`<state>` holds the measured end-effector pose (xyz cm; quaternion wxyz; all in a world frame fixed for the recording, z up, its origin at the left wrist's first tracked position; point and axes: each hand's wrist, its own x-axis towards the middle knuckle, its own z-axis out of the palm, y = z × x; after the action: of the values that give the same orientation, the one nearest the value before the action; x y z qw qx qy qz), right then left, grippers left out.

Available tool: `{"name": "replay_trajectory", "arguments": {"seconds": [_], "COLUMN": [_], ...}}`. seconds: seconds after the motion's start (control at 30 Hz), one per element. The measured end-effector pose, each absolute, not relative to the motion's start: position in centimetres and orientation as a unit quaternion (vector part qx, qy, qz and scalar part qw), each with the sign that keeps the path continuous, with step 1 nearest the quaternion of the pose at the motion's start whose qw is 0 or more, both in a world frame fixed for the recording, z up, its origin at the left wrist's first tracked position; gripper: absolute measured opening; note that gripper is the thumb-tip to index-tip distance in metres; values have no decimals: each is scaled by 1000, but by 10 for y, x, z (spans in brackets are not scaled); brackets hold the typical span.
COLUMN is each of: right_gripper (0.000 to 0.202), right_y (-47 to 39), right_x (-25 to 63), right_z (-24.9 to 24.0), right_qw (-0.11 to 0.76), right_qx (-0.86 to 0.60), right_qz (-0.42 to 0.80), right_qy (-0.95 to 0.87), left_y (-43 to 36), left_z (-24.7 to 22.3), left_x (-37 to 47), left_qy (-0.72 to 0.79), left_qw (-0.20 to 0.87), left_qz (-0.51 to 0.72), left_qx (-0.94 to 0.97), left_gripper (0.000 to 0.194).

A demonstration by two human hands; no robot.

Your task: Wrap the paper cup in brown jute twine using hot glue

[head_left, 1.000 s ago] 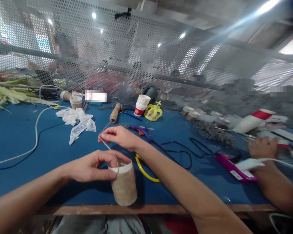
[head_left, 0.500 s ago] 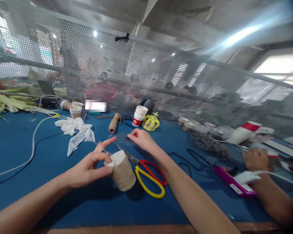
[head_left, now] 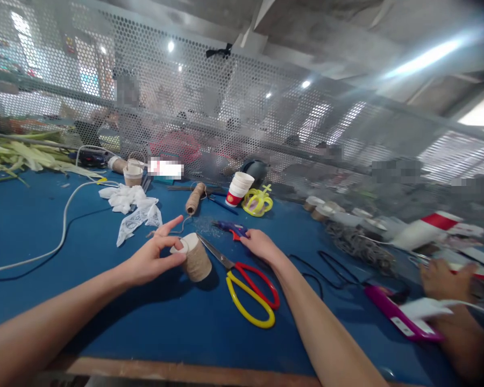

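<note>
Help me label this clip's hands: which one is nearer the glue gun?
Right. The right hand has its fingers around the handle of the glue gun; the left hand is farther off, to the gun's left, holding the cup near its rim.

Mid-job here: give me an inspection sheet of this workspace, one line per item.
Surface: blue tabletop, wooden front edge.
Things in work: wrapped cup, tilted; glue gun.
Clutter: scissors, twine spool, crumpled white material, stacked paper cups, yellow crown.
Hands: left hand pinches the cup's rim; right hand touches the gun's handle, grip firmness unclear.
Cables: white cable at left; black cable and purple power strip at right.
Surroundings: perforated screen behind; another person's hand at right.
</note>
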<state>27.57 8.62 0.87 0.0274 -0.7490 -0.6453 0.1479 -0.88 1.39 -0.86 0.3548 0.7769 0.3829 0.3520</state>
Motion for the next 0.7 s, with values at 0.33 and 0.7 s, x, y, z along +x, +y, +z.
{"name": "replay_trajectory", "arguments": {"seconds": [0.33, 0.7], "right_gripper": [29, 25], "right_y": [55, -19], "right_x": [259, 225], "right_z": [38, 49], "right_qw": [239, 300], "right_qx": [-697, -523], "right_qz": [246, 400], "right_qy": [-629, -691], "left_y": [15, 18], "left_z": [-5, -9], "left_x": [-10, -11], "left_qy": [392, 391], "left_qw": [359, 381], "left_qz": [317, 332], "left_qx": [786, 769], "left_gripper": [21, 21]}}
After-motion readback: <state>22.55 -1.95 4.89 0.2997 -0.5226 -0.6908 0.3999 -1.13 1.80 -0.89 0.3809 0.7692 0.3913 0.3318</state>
